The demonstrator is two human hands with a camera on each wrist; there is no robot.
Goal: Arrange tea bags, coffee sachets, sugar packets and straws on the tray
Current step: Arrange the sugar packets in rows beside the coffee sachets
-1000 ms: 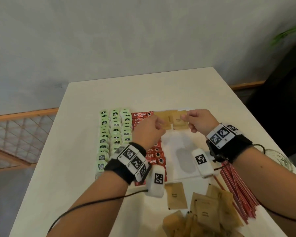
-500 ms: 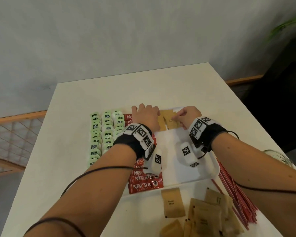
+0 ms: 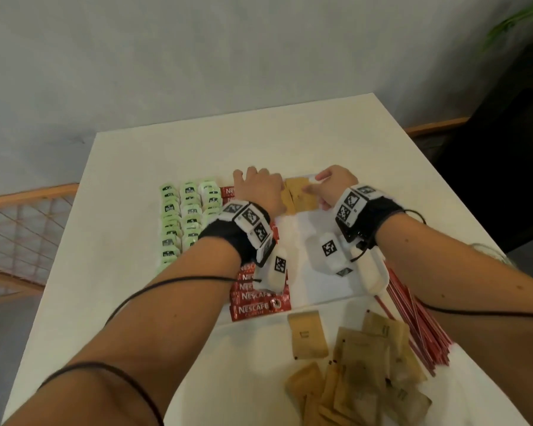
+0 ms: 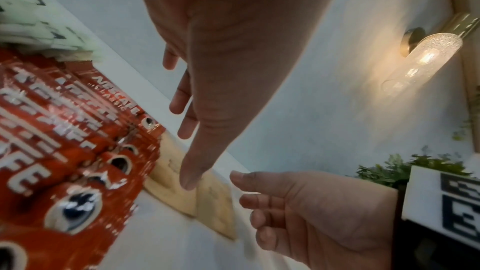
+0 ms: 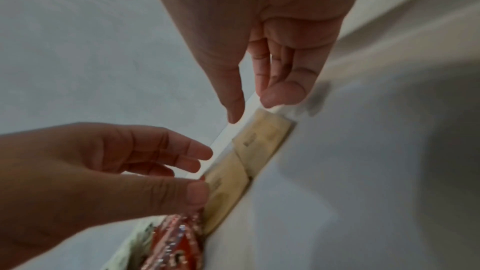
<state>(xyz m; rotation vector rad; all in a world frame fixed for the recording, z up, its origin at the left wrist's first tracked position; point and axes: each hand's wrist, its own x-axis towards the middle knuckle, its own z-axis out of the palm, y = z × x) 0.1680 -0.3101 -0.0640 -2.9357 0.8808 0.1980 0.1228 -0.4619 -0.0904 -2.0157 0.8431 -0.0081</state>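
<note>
Two brown sugar packets (image 3: 299,195) lie side by side at the far end of the white tray (image 3: 302,241). My left hand (image 3: 259,189) hovers at their left with fingers straight, and its thumb tip touches the left packet (image 4: 168,184). My right hand (image 3: 333,186) is at their right, fingers relaxed above the right packet (image 5: 262,141) and holding nothing. Red coffee sachets (image 3: 259,309) fill a column left of the packets. Green tea bags (image 3: 191,210) stand in three columns further left. Red straws (image 3: 413,321) lie off the tray's right side.
A loose pile of sugar packets (image 3: 360,364) lies on the white table (image 3: 136,210) near its front edge. A glass item (image 3: 490,253) sits at the right edge. A wooden railing (image 3: 19,210) runs at left, and a wall lamp (image 4: 428,59) glows.
Both hands pinched the sugar packets above the tray, then moved forward and down. The packets now lie on the tray's far end, and both hands have let go.
</note>
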